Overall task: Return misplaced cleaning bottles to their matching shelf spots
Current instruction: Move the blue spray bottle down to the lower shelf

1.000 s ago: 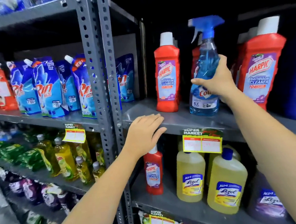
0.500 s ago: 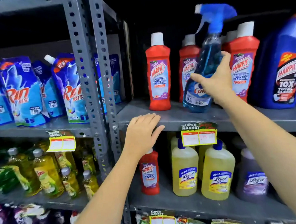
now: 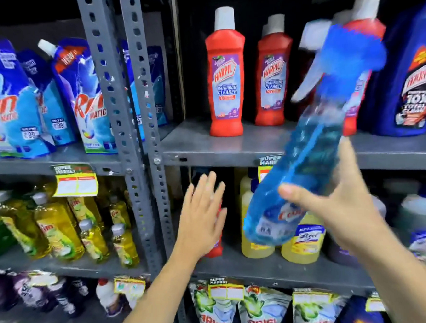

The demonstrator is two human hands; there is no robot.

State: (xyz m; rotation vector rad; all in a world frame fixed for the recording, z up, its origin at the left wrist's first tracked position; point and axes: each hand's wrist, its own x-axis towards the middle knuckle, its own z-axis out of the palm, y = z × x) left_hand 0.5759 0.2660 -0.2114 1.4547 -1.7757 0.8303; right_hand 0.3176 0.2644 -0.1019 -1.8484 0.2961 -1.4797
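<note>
— Right, what is the right hand [image 3: 344, 213] doing?

— It grips the blue spray bottle [image 3: 300, 171] around its lower body. The thumb [image 3: 301, 197] lies across the front just above the label, and the other fingers wrap behind, out of sight. The palm presses the bottle's right side.

— And how does the bottle sit?

— Tilted, base down to the left and blue trigger head [image 3: 350, 50] up to the right. It is in the air in front of the grey shelf [image 3: 206, 149], resting on nothing. Its head overlaps the row of red Harpic bottles [image 3: 226, 75] and the large blue Harpic jug [image 3: 412, 86]; its base hangs before the yellow Lizol bottles [image 3: 304, 243] one level below. The whole bottle is motion-blurred.

— What about the left hand [image 3: 203, 219]?

— Spread flat, fingers [image 3: 208, 186] extended and slightly apart, holding nothing. It is raised in front of the lower level, beside the perforated grey upright [image 3: 142, 115]. A small red bottle [image 3: 216, 246] stands behind it, mostly covered; whether the palm touches it cannot be told.

— How far is that hand from the spray bottle?

— Near, to its left, but apart; a gap shows between the fingertips and the bottle's base.

— Anything else around?

— Blue Rin pouches [image 3: 88, 99] on the left bay, yellow dish-liquid bottles [image 3: 56, 230] beneath them, Ariel pouches [image 3: 263, 313] at the bottom.
</note>
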